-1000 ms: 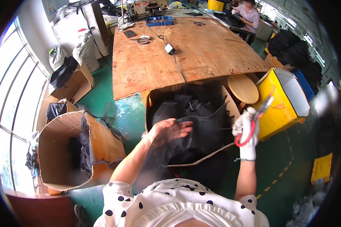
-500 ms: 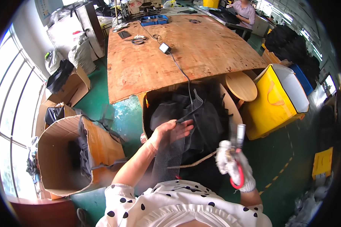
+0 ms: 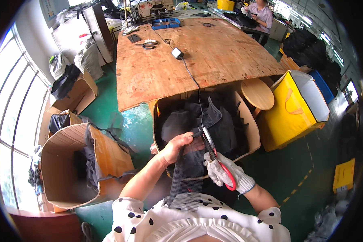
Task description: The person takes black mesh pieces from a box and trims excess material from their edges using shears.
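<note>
Thumb and fingers of my left hand (image 3: 176, 147) pinch the edge of a strip of black mesh fabric (image 3: 188, 172), which hangs down toward my lap. In my right hand (image 3: 230, 174), which wears a white knitted glove, is a pair of scissors with red handles (image 3: 226, 171). Their blades (image 3: 208, 139) point up and lie close beside the fabric edge at my left fingertips; whether they touch it I cannot tell. Just beyond my hands, a cardboard box (image 3: 249, 131) holds a heap of black fabric pieces (image 3: 181, 125).
A wooden table (image 3: 222, 52) stands ahead, with a small device (image 3: 177, 53) on a cable. At left is an open cardboard box (image 3: 113, 161) with dark cloth. A round wooden stool (image 3: 257, 94) and a yellow bag (image 3: 286, 113) stand at right. A co-worker (image 3: 260, 16) sits at the far right.
My right hand has brought the scissors left and up to the mesh fabric. My left hand's spread fingers have closed on the fabric edge. The co-worker's hands have risen.
</note>
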Motion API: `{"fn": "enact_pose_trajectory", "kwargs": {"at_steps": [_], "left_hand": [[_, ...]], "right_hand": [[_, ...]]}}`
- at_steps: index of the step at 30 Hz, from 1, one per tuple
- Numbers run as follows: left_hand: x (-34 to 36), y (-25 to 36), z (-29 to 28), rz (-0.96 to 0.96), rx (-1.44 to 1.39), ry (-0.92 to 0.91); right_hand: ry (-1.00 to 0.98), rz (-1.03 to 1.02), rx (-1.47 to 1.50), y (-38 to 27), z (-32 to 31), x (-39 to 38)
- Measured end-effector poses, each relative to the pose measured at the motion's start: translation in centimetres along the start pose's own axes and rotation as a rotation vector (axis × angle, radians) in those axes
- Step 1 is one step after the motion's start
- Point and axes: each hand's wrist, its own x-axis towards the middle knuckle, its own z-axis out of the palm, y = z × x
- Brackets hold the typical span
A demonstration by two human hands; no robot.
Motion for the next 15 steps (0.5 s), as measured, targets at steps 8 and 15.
{"fn": "enact_pose_trajectory", "kwargs": {"at_steps": [8, 15], "left_hand": [[0.8, -0.7, -0.4, 0.001, 0.001, -0.006], [1.3, 0.5, 0.4, 0.049, 0.093, -0.040]], "right_hand": [[0.004, -0.166, -0.174, -0.2, 0.3, 0.6], [-0.065, -0.265, -0.029, -1.0, -0.4, 0.7]]}}
